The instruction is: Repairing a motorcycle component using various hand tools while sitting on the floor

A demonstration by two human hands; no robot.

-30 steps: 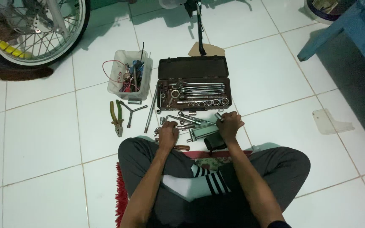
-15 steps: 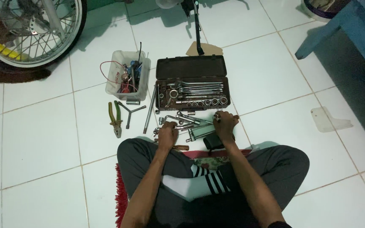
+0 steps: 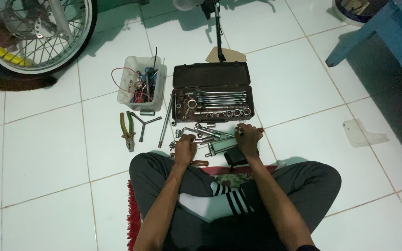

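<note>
I sit cross-legged on a red mat, facing an open dark toolbox (image 3: 211, 75) full of wrenches and sockets. Loose metal tools (image 3: 206, 132) lie scattered on the tile in front of my knees. My left hand (image 3: 185, 148) rests among them, fingers curled over a small metal piece. My right hand (image 3: 248, 137) is beside the toolbox's front right corner, fingertips pinched on a small socket. A dark block (image 3: 235, 158) lies under my right wrist.
A clear plastic tub (image 3: 127, 89) with wires and screwdrivers stands left of the toolbox. Pliers (image 3: 127, 131) and a Y-shaped wrench (image 3: 144, 123) lie on the tile. A spoked motorcycle wheel (image 3: 36, 35) is top left, a blue chair (image 3: 387, 32) top right.
My right hand has moved up and right from the tool pile toward the toolbox's front corner. The left hand has stayed put.
</note>
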